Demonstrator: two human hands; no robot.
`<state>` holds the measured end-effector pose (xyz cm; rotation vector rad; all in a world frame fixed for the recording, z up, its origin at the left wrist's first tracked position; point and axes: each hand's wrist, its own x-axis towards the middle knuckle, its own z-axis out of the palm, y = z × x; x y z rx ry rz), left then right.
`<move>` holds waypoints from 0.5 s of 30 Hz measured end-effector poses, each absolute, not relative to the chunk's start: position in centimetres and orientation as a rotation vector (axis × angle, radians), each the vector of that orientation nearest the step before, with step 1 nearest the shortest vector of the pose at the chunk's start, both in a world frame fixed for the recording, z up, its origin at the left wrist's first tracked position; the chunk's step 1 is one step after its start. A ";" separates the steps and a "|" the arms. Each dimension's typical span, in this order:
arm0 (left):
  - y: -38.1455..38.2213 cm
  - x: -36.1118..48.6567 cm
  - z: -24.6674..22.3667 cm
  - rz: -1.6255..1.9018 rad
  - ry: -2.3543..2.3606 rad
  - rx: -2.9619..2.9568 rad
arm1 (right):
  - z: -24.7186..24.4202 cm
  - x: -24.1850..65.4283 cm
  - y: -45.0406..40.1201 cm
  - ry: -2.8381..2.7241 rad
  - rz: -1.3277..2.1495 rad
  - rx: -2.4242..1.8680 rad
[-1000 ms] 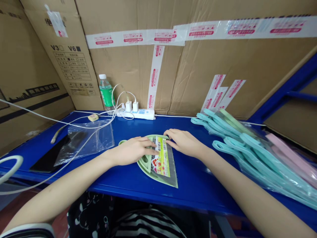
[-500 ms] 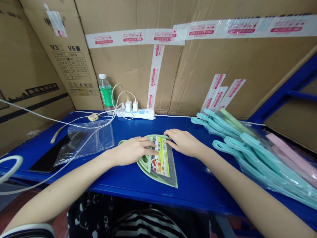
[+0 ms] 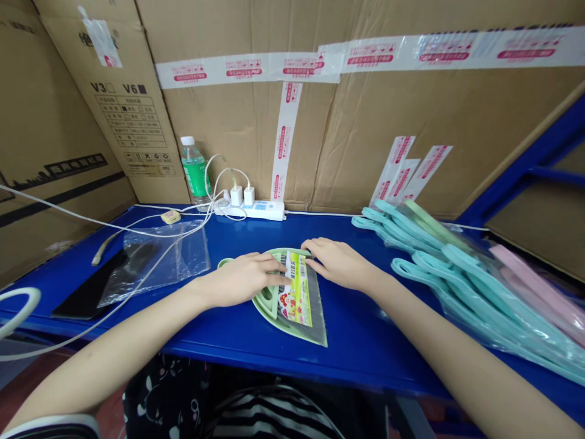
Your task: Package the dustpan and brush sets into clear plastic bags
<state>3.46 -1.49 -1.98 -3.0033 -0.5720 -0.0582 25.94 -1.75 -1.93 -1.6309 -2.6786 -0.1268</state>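
Observation:
A light green hand dustpan [image 3: 265,317] lies flat on the blue table, with a matching brush [image 3: 317,311] nested in it, its dark bristles facing right. A printed yellow-green and white label card [image 3: 299,292] covers part of the bristles. My left hand [image 3: 249,277] rests over the handle side, fingers stretched out and lying on the brush and the card's left edge. At the far right corner, my right hand [image 3: 331,259] has its thumb and curled fingers closed about the rim. The left palm hides most of the handle.
Bagged turquoise straps or handles [image 3: 439,268] and pink ones [image 3: 534,280] lie at right. A clear plastic bag [image 3: 169,256] partly covers a flat black object [image 3: 86,292] at left. Behind stand a green-labelled bottle [image 3: 195,174] and a power strip [image 3: 262,210]; white cables [image 3: 159,250] cross the left side.

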 end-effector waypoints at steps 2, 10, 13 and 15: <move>-1.5 3.5 -2.0 -0.044 -0.576 -3.008 | -1.9 25.9 -1.8 -2.682 -0.125 -1.636; -1.6 3.5 -1.8 -0.011 -0.592 -3.011 | -1.9 25.9 -1.8 -2.698 -0.121 -1.647; -1.6 3.6 -1.8 0.003 -0.602 -3.006 | -1.9 25.8 -1.8 -2.698 -0.131 -1.649; -1.6 3.6 -1.8 0.010 -0.606 -3.005 | -1.9 25.8 -1.8 -2.699 -0.140 -1.649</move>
